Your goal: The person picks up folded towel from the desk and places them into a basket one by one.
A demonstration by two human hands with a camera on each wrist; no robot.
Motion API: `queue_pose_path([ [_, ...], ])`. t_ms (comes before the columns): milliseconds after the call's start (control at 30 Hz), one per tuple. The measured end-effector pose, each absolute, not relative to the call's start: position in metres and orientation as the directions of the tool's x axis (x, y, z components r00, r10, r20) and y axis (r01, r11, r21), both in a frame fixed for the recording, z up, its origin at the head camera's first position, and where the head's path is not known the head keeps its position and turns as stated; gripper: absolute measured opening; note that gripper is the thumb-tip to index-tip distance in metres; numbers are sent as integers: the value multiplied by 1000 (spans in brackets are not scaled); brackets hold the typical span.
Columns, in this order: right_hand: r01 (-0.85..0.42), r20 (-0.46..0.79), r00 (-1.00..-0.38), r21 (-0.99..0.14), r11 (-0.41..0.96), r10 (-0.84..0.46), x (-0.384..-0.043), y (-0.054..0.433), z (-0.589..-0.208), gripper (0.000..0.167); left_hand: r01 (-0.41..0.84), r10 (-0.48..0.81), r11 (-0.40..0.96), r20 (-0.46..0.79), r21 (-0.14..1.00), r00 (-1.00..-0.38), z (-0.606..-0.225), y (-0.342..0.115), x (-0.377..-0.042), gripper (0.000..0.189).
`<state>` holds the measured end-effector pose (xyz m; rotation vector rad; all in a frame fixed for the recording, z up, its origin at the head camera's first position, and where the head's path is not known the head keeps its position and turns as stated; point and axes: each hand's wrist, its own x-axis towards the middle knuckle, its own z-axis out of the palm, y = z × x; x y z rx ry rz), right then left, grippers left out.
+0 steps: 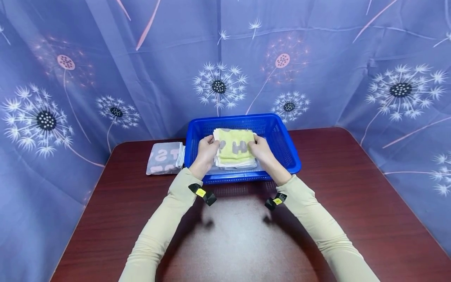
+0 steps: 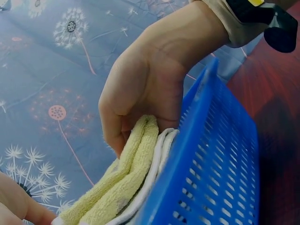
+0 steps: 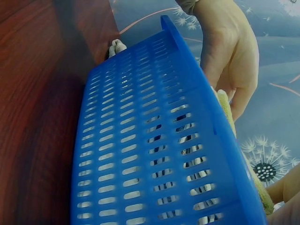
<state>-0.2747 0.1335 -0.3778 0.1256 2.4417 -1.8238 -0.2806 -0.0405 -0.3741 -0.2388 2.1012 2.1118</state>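
Note:
A folded yellow towel (image 1: 235, 141) with grey letters lies over the blue plastic basket (image 1: 243, 178), on top of other folded cloths with white edges (image 1: 243, 166). My left hand (image 1: 207, 152) grips the towel's left side, thumb on top. On the opposite side my right hand (image 1: 262, 152) grips its right edge the same way. The left wrist view shows the yellow folds (image 2: 140, 145) beside a white cloth layer (image 2: 157, 157), the fingers partly hidden behind them. In the right wrist view the basket wall (image 3: 140, 126) covers most of the stack.
A folded grey towel (image 1: 163, 157) with pink letters lies on the dark red-brown table (image 1: 352, 188), just left of the basket. A blue curtain (image 1: 169, 78) with dandelion prints hangs behind and along both sides. Black wrist cameras sit on both sleeves.

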Motion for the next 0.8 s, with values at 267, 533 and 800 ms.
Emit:
queue_pose_path([
  [267,113,-129,-991,-953,282,-38,-274,133,-380,57,-230,23,26,-231,973,-973,-381,-41,-283,50],
  [533,143,-151,-989,-950,277,-7,-277,134,-381,60,-226,33,63,-228,972,-973,-377,-38,-286,58],
  [800,153,-166,-986,-941,301,-17,-278,135,-384,62,-230,70,126,-240,965,-968,-382,-37,-288,51],
])
